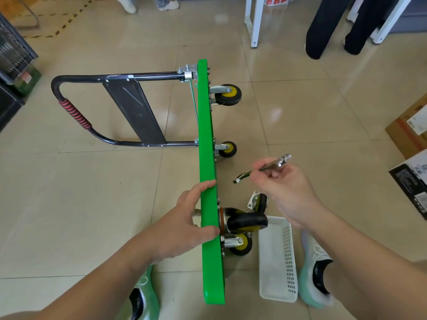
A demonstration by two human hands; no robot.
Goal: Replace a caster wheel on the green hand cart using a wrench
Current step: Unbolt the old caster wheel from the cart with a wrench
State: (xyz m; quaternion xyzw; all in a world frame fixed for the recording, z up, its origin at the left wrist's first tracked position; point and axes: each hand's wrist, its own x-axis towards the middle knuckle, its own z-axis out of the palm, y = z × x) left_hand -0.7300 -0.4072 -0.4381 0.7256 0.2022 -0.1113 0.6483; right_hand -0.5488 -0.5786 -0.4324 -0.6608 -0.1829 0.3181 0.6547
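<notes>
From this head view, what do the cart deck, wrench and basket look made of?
The cart deck: glossy green with a smooth rounded edge; painted metal or moulded plastic, cannot tell which. The wrench in the right hand: bright mirror-like shine, likely chromed steel. The basket: matt white with a grid of moulded holes, looks like plastic.

Bright, even light; glare on the floor tiles (277, 112); wide-angle bending at edges.

Open air lies between the right hand (286, 188) and the cart deck (206, 135); beneath that hand, a loose caster (260, 202) and white basket (290, 262) crowd the floor.
</notes>
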